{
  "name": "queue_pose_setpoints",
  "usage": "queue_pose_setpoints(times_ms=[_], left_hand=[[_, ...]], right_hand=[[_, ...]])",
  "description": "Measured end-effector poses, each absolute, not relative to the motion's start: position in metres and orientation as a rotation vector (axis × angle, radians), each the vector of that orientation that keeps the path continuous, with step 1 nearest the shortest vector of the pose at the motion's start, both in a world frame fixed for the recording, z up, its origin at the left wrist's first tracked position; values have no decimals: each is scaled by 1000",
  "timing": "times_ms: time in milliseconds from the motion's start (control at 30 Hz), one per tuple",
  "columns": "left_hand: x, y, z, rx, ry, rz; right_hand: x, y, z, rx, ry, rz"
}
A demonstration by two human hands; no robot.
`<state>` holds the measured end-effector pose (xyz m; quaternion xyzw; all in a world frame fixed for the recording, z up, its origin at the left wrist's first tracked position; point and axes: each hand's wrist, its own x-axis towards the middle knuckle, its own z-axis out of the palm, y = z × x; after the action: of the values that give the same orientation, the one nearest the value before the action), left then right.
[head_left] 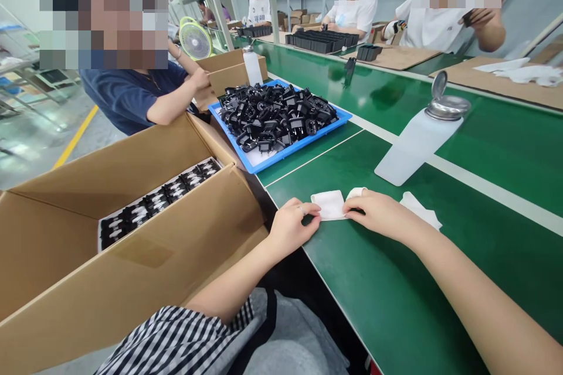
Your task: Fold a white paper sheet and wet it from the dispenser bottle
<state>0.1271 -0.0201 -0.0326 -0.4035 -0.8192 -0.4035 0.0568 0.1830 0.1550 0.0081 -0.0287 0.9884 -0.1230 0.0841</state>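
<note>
A small white cloth [329,205] lies on the green table [396,293] near its front edge. My left hand [291,225] pinches the cloth's left edge with curled fingers. My right hand [378,214] rests on the cloth's right side, a white cot on one fingertip [355,192]. Another white cloth [420,209] lies just right of my right hand.
A blue tray [246,159] heaped with black plug parts stands beyond my hands. An open cardboard box [132,234] with rows of black parts is at my left. A white dispenser bottle [417,140] stands to the right. Other people work beside and across the table.
</note>
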Motion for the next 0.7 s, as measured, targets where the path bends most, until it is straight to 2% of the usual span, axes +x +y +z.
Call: queue_pose_setpoints(times_ms=[200,367,567,700], left_hand=[[115,-31,-24,-1090,-2452,-1315],[100,-30,-19,-1297,-2539,-1069],[91,-16,-19,-1438,-2608,-908],[88,-13,-21,-1450,-2590,-793]], right_hand=[[185,163,17,-100,2859,-485],[187,151,15,-36,3144,-421],[189,118,0,-493,3244,-130],[190,114,-5,-653,3303,-69]])
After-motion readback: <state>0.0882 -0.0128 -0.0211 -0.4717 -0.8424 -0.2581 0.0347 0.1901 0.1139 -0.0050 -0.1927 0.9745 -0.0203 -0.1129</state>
